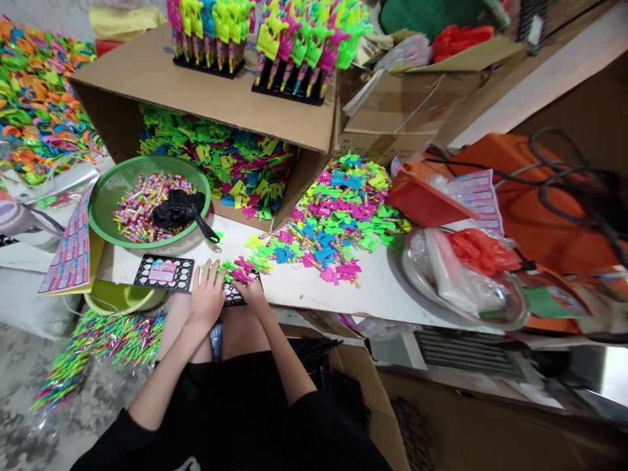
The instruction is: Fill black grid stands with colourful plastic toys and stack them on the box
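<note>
Both your hands are down on the black tray (169, 273), which lies flat at the near edge of the desk (314, 288). Your left hand (207, 296) rests palm-down on the tray's right part, fingers spread and flat, closed on nothing. Your right hand (251, 289) sits just right of it, on the tray's right end, fingers curled over a small cluster of pink and green toys (235, 268); whether that grip has actually closed on one, you cannot tell from here. The tray's left part is bare, showing rows of round holes and a pink label.

Beyond the tray and to its right, a loose pile of toys (338, 216) in pink, green, blue and yellow spreads across the desk, its near tail reaching your right hand. Just behind the tray's left end stands a green basket (105, 190) holding wrapped candies (135, 209) and a black bag (179, 208). Behind the basket and pile, a cardboard box (196, 91) lies on its side, packed with more toys, with two filled trays (265, 39) standing on top. Well right of the tray, a metal bowl (417, 275) holds clear and red plastic bags. Left of the tray, sheets of printed cards (69, 252) lean off the desk edge.
</note>
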`<state>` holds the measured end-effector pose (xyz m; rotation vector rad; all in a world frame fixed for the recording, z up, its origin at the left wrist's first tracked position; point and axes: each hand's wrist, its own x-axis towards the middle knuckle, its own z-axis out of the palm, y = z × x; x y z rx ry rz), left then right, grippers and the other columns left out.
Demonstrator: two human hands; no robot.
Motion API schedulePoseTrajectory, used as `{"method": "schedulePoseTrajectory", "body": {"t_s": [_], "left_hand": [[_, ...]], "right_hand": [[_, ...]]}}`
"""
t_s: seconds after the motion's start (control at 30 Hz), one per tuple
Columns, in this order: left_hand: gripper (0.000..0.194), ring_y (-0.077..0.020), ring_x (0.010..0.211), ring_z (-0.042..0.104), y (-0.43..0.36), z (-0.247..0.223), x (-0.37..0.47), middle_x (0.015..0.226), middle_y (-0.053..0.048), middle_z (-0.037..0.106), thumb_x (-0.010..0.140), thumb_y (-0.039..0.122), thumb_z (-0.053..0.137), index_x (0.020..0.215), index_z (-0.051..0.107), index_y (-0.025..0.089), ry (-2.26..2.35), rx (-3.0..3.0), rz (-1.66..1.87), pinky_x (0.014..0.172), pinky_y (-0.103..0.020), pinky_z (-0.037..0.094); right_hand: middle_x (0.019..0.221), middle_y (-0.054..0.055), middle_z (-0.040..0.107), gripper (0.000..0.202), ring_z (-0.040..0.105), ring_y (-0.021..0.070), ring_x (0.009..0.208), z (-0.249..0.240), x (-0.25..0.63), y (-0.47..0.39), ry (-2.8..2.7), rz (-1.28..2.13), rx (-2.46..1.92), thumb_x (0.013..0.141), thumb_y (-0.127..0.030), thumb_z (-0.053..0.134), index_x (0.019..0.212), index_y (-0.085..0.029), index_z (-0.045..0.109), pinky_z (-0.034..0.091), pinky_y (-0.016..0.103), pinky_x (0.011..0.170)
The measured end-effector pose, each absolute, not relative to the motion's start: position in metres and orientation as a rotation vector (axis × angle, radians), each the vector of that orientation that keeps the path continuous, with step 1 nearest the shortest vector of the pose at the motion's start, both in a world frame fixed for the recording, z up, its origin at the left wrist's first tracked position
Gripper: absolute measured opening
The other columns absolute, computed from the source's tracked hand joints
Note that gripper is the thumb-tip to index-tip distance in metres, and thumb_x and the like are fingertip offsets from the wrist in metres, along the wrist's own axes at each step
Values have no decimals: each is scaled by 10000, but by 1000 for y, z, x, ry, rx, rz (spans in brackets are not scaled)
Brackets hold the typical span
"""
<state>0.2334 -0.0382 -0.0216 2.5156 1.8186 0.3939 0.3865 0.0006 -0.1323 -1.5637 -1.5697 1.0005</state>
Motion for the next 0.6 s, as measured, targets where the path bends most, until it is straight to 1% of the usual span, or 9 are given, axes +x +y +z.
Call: {"method": "schedulePoseTrajectory", "body": {"t_s": [0.1, 0.23, 0.3, 0.47, 0.53, 0.6], "left_hand": [[479, -293, 1392, 305, -39, -23, 234, 1456, -118, 420, 825, 128, 435, 1295, 528, 141, 1816, 2500, 392, 1155, -517, 212], [473, -290, 1390, 309, -38, -22, 234, 1454, -118, 423, 831, 133, 430, 1294, 529, 141, 1808, 2488, 386, 1156, -512, 211], [467, -291, 1389, 308, -37, -21, 233, 1450, -120, 426, 839, 140, 428, 1295, 526, 141, 1802, 2505, 393, 1155, -512, 212], [476, -286, 1373, 330, -36, -17, 233, 1406, -126, 472, 852, 169, 445, 1325, 493, 149, 1787, 2570, 409, 1153, -506, 209], [495, -287, 1358, 351, -35, -16, 232, 1389, -131, 485, 856, 181, 452, 1349, 468, 157, 1793, 2589, 405, 1151, -506, 211], [485, -289, 1348, 365, -35, -15, 232, 1387, -133, 485, 860, 191, 456, 1344, 476, 163, 1801, 2602, 397, 1149, -506, 212]], "right_hand": [[837, 52, 752, 242, 703, 250, 826, -127, 384, 1, -1649, 940, -1637, 794, -328, 628, 986, -223, 730, 536, 332, 756], [924, 79, 748, 250, 689, 276, 921, -117, 381, 4, -1770, 883, -1739, 809, -301, 638, 1028, -220, 726, 524, 336, 792], [949, 90, 744, 257, 685, 280, 938, -111, 381, 4, -1816, 890, -1784, 824, -293, 629, 1048, -209, 721, 517, 330, 802], [936, 95, 741, 268, 684, 251, 925, -98, 377, 1, -1898, 925, -1867, 877, -301, 566, 1064, -173, 709, 498, 288, 805], [938, 86, 740, 264, 682, 236, 931, -97, 374, -1, -1893, 909, -1897, 887, -312, 556, 1050, -173, 711, 489, 273, 811], [922, 72, 741, 259, 683, 225, 920, -98, 371, -3, -1865, 880, -1926, 880, -323, 570, 1044, -180, 711, 485, 264, 811]]}}
